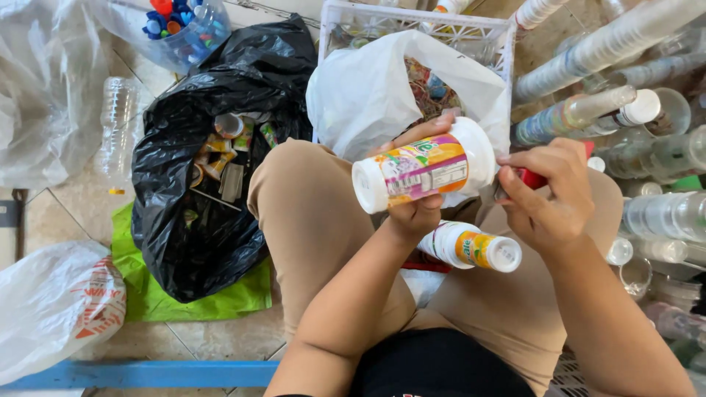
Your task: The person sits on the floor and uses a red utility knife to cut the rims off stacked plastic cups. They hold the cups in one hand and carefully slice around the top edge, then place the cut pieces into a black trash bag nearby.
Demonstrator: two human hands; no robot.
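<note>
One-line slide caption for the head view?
Left hand holds a labelled white bottle; right hand works a red-handled tool at its base.

The left hand (415, 209) grips a white bottle (423, 167) with a colourful label, held sideways. The right hand (548, 195) pinches a red tool (533, 178) at its base. Below the hands lies a second bottle (471, 246); left of them gapes a black bag (198, 220).
</note>
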